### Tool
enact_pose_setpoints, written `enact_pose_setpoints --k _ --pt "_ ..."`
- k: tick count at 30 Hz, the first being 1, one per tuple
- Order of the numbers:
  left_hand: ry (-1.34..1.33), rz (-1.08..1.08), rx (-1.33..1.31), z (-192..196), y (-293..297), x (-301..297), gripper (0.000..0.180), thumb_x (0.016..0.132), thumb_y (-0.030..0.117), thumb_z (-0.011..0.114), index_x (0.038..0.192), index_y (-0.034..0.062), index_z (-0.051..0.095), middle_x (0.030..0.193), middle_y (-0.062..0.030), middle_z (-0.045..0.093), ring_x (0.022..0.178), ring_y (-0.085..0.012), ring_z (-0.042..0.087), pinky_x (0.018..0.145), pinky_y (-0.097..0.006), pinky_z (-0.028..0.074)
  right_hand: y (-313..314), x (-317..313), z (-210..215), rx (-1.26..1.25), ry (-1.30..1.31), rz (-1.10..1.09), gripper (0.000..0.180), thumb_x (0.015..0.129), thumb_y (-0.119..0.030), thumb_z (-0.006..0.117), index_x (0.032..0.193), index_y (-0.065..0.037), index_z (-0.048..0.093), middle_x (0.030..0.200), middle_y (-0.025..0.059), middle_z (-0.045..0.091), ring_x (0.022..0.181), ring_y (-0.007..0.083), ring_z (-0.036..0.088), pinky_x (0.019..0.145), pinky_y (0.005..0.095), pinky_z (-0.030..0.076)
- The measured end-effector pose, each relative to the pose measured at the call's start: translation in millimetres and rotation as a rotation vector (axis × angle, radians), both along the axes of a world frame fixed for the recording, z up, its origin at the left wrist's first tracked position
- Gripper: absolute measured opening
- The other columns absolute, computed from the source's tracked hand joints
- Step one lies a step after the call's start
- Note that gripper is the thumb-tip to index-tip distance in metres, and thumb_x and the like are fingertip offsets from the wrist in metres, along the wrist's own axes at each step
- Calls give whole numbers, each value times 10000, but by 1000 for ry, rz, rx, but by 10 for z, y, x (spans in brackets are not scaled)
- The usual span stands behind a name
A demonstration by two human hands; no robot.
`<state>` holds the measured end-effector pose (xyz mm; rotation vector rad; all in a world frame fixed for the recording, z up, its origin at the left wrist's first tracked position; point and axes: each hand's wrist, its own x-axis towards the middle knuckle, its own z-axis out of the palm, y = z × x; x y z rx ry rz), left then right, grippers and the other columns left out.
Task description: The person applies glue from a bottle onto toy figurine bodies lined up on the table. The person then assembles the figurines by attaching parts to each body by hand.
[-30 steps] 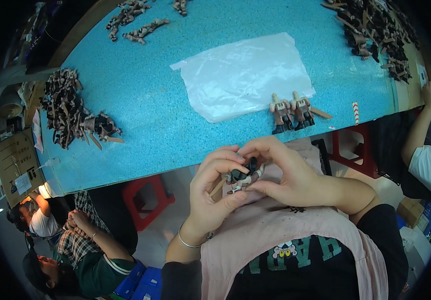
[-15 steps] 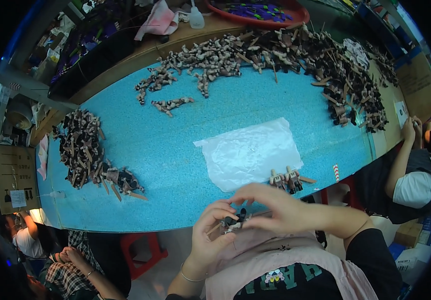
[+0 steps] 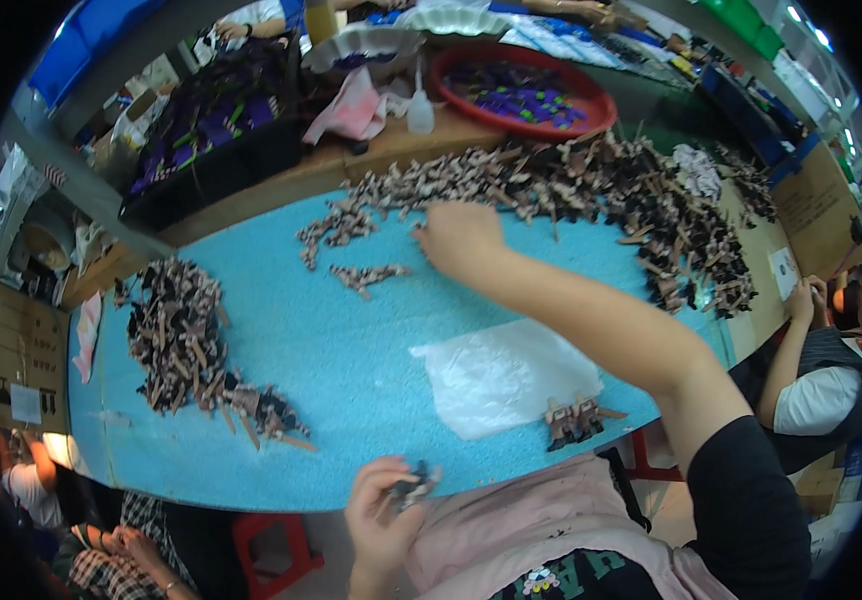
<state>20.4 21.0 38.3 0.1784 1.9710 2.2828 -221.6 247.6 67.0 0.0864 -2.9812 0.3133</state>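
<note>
My left hand [image 3: 383,515], near the table's front edge, is closed on a small toy figure [image 3: 413,487] with dark and pale parts. Stretched far across the blue table, my right hand [image 3: 463,240] has its fingers drawn together at the near edge of a long heap of small pale and dark figures [image 3: 541,180]. What its fingertips hold is hidden. A lone pale figure [image 3: 369,277] lies left of that hand. Two dark-legged figures [image 3: 573,422] lie side by side next to a crumpled white plastic sheet [image 3: 501,375].
Another heap of figures with brown pieces [image 3: 176,335] sits at the table's left. Behind the table are a red basin of purple pieces [image 3: 606,110], a black crate [image 3: 216,170] and a squeeze bottle [image 3: 420,112]. A co-worker's hands [image 3: 806,300] are at the right.
My right hand has left the figure in my left hand and reached to the far heap. My left hand has moved slightly left and down with its figure. The view has tilted upward.
</note>
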Motion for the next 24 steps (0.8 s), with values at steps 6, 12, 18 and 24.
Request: enact_pose_setpoints --k 6,12,18,24 --pt "531 326 -683 322 -423 -457 313 670 77 708 956 11 598 1060 -158 557 1080 -333 508 958 -426 386 -82 -149 3 94 -135 18 200 793 -207 676 880 -30 643 865 152 691 844 300 682 679 412 538" --pt "633 522 -977 299 -814 -972 277 767 19 649 1034 -2 580 1155 -154 526 1158 -344 463 996 -439 350 -178 76 -171 62 54 -18 250 732 -67 675 951 0 575 886 147 661 858 316 661 695 386 540" --pt "488 435 -1327 117 -1091 -1099 426 898 125 587 1299 14 494 1334 -197 442 1281 -373 358 1063 -457 294 168 217 -306 -161 78 146 155 756 -75 662 904 -30 655 965 161 630 946 330 620 778 409 514" --pt "591 472 -1157 246 -687 -841 398 865 66 595 1248 -15 528 1296 -188 493 1237 -347 444 1036 -422 340 768 844 -24 -449 80 174 129 824 -49 652 932 -2 599 881 109 627 802 231 624 681 327 495"
